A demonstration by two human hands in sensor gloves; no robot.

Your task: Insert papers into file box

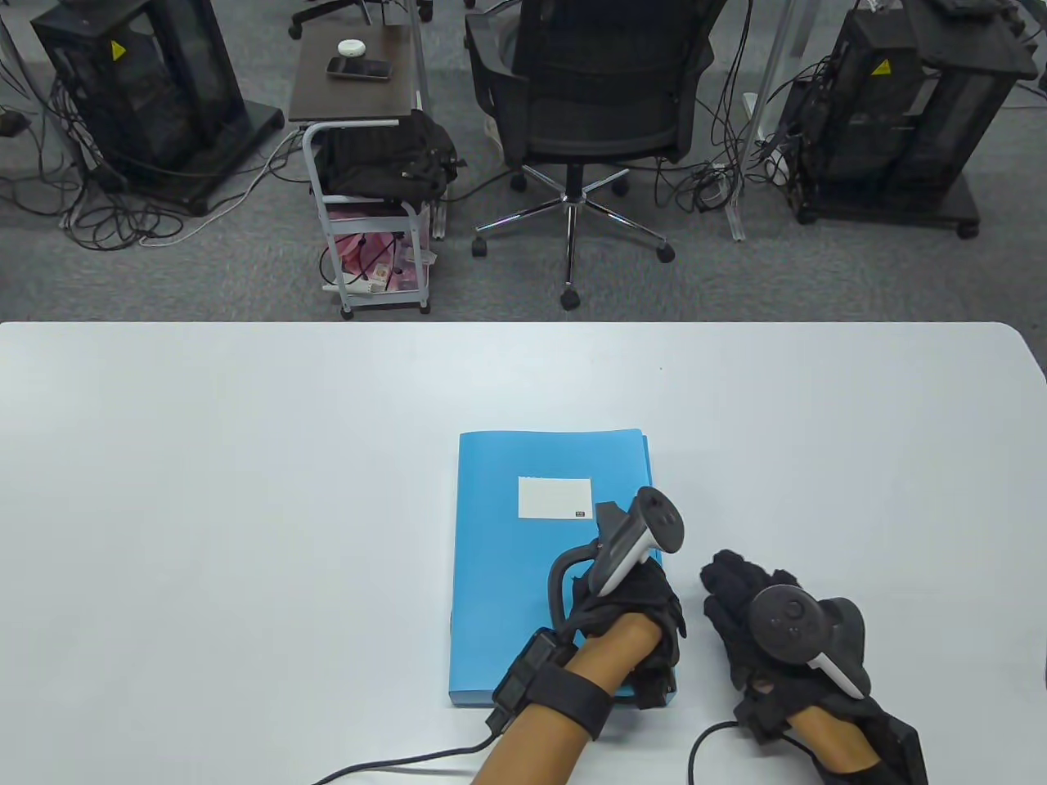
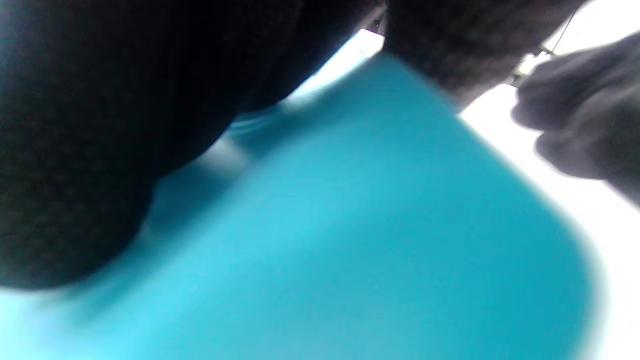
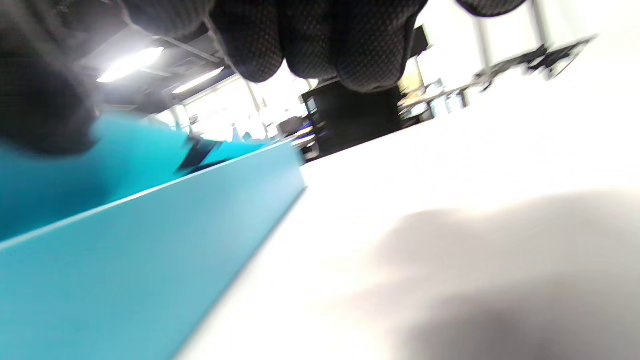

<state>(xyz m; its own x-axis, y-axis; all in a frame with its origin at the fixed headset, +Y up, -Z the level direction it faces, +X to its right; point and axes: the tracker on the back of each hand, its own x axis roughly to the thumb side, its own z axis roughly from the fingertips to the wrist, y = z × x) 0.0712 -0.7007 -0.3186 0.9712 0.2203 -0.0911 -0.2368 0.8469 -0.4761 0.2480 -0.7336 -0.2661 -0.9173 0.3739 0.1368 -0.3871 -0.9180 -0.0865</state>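
Note:
A closed blue file box with a white label lies flat on the white table. My left hand rests on the box's near right part, with fingers curled over its right edge. In the left wrist view the palm lies close over the blue lid. My right hand rests on the table just right of the box and holds nothing. Its fingers hang above the table beside the box's side wall. No papers are in view.
Black cables run from both wrists along the table's near edge. Beyond the table's far edge stand an office chair, a small cart and equipment racks.

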